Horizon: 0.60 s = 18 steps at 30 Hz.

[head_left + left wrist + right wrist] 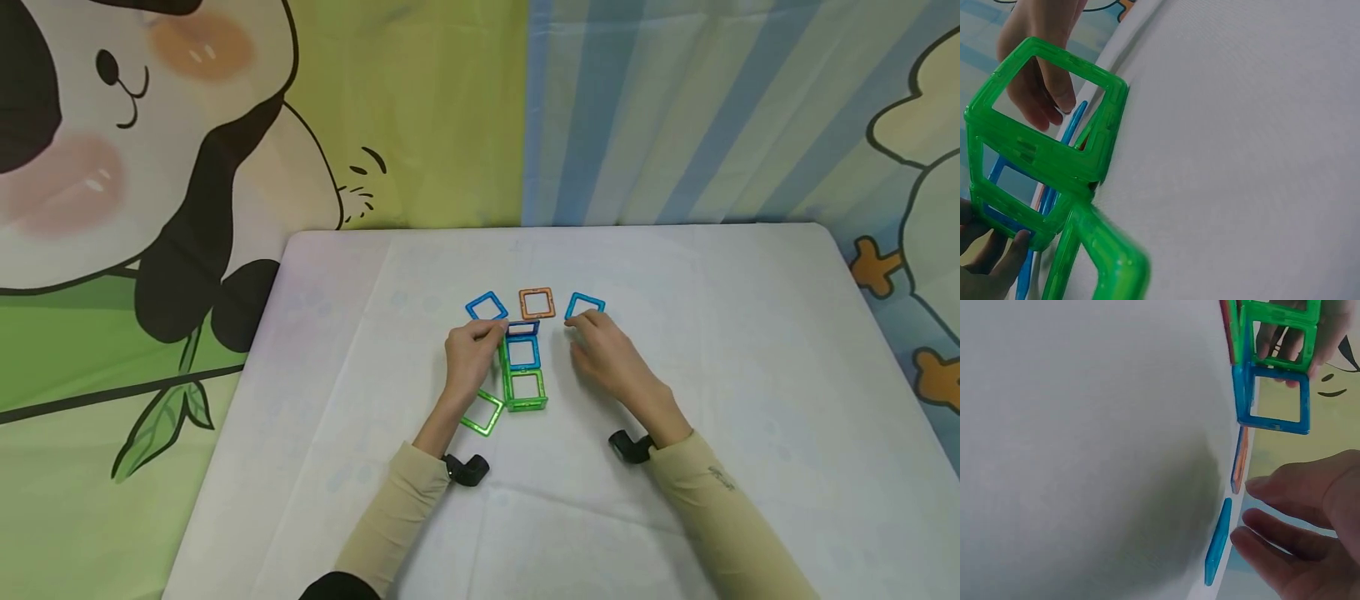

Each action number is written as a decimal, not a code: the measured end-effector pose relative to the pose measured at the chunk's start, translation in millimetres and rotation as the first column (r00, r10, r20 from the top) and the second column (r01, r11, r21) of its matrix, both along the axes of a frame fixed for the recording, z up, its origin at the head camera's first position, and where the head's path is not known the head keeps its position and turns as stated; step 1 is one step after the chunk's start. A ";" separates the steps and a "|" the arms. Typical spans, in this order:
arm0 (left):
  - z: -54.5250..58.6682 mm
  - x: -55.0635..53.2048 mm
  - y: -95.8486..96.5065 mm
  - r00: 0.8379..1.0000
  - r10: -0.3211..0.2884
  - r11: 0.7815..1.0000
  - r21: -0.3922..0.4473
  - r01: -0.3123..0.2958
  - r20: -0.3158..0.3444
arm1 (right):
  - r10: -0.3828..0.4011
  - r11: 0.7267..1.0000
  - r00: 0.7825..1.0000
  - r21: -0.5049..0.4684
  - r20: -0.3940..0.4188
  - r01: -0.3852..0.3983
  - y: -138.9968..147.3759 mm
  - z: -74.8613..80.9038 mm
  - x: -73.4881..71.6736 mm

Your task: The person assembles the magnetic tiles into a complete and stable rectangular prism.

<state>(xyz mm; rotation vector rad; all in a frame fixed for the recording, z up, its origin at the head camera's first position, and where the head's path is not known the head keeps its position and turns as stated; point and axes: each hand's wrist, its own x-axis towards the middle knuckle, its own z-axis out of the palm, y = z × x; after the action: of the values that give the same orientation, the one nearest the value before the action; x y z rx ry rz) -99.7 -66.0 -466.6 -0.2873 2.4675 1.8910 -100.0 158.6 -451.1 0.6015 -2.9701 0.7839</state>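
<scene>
On the white tabletop stands a joined structure of square, open-centred magnetic tiles. A green tile [527, 405] stands upright at its near end, a blue tile [538, 353] lies flat in it, and another blue tile rises at the far end. Green tiles form its left wall. My left hand [471, 354] pinches the structure at the far left corner, thumb against a green tile [1035, 140] in the left wrist view. To the right, my right hand [611, 358] reaches over a loose blue tile [587, 297], its fingers loosely bent and apart in the right wrist view.
Beyond the structure lie an orange tile [536, 291] and a second loose blue tile [481, 297]. A loose green tile [496, 419] lies near the left forearm. The white table [712, 300] ends at a patterned cloth backdrop [435, 117].
</scene>
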 end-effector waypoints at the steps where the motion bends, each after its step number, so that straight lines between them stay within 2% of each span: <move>1: -0.2 0.0 -0.1 1.000 -0.001 1.000 -0.001 0.001 -0.001 | -0.010 1.000 1.000 0.009 -0.014 0.010 -0.4 -1.1 -1.1; 7: -0.3 -0.1 -0.4 1.000 -0.007 1.000 -0.012 0.007 0.004 | -0.057 0.997 0.995 0.040 -0.076 0.060 -1.6 -6.0 -8.2; 18: 0.0 -0.4 -1.5 1.000 -0.013 1.000 -0.009 0.013 0.003 | -0.069 0.992 0.994 0.104 -0.079 0.077 -5.4 -6.9 -17.9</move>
<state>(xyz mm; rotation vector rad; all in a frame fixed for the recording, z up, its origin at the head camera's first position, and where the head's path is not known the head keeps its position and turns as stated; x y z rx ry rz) -100.1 -67.5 -466.6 -0.2731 2.4707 1.8739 -117.9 153.2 -458.0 0.5104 -2.9605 0.5867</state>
